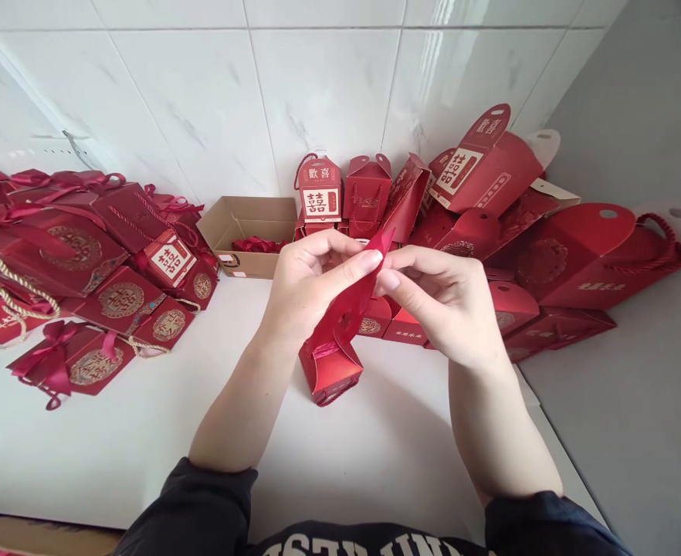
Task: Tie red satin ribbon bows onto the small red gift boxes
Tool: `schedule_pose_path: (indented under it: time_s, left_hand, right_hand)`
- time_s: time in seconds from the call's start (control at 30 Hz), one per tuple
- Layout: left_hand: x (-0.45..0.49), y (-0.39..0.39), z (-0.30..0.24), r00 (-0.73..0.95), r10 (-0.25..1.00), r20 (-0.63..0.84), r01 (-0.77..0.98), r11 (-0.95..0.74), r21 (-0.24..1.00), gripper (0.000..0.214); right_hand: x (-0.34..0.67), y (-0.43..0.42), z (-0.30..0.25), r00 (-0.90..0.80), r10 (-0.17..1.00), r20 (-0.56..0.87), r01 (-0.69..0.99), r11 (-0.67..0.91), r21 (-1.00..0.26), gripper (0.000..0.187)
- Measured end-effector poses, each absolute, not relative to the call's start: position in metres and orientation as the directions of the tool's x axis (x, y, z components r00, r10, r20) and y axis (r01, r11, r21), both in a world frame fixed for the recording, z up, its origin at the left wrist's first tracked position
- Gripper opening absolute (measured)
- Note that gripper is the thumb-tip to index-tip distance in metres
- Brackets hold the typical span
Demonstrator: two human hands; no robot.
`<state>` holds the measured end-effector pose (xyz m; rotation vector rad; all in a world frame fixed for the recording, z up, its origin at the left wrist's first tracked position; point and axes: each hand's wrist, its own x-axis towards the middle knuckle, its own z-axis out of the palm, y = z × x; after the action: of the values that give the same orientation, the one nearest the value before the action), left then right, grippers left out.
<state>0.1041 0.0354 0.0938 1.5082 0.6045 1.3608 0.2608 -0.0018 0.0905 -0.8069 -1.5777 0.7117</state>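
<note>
A small red paper gift box (pixel 333 361) hangs tilted above the white table (pixel 114 448), its tall top flaps pressed together. My left hand (pixel 311 282) pinches the flaps near their tip from the left. My right hand (pixel 442 301) pinches the same tip from the right, fingers closed on the red paper. The box's lower end with a red cord points down toward me.
A pile of red gift boxes with ribbons and gold cords (pixel 79 270) lies at the left. An open cardboard box (pixel 248 232) holding red cords stands at the back. More red boxes (pixel 526 224) are heaped at the back right, against the tiled wall.
</note>
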Motion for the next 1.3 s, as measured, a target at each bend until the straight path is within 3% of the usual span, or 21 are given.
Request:
schedule_pose_path:
  time_s: [0.23,0.3,0.4,0.5,0.63,0.7,0.8,0.97,1.17,1.3]
  left_hand:
    - [0.099,0.039,0.099,0.224,0.824,0.521,-0.174,-0.492,0.853,0.024]
    - [0.089,0.046,0.094,0.307,0.81,0.5,-0.168,-0.471,0.866,0.031]
    - [0.073,0.058,0.071,0.557,0.716,0.421,-0.13,-0.426,0.895,0.058]
    - [0.064,0.063,0.042,0.747,0.619,0.244,0.047,-0.415,0.908,0.053]
    - [0.066,0.059,0.018,0.827,0.525,0.201,0.203,-0.612,0.765,0.04]
    - [0.069,0.058,0.012,0.847,0.49,0.207,0.206,-0.661,0.722,0.047]
    - [0.076,0.058,0.006,0.876,0.452,0.166,0.185,-0.635,0.75,0.058]
    - [0.087,0.058,-0.012,0.88,0.461,0.116,0.2,-0.581,0.789,0.056]
    - [0.088,0.058,-0.034,0.755,0.62,0.211,0.246,-0.567,0.786,0.042]
    - [0.084,0.055,-0.044,0.734,0.644,0.215,0.196,-0.504,0.841,0.036]
  right_hand:
    - [0.257,0.001,0.095,-0.062,0.81,0.584,0.131,0.586,-0.799,0.021]
    - [0.259,0.005,0.1,-0.098,0.81,0.578,0.117,0.586,-0.802,0.022]
    - [0.264,0.012,0.105,-0.181,0.822,0.54,0.059,0.557,-0.828,0.024]
    - [0.269,0.016,0.106,-0.248,0.83,0.499,0.008,0.517,-0.856,0.025]
    - [0.271,0.015,0.103,-0.272,0.836,0.476,-0.015,0.491,-0.871,0.027]
    - [0.271,0.014,0.102,-0.288,0.834,0.471,-0.025,0.485,-0.874,0.028]
    - [0.271,0.013,0.102,-0.299,0.835,0.462,-0.024,0.477,-0.878,0.03]
    - [0.274,0.013,0.1,-0.256,0.847,0.466,0.008,0.483,-0.875,0.031]
    - [0.283,0.016,0.091,-0.16,0.862,0.482,0.056,0.495,-0.867,0.03]
    - [0.29,0.021,0.086,-0.069,0.853,0.517,0.06,0.521,-0.852,0.024]
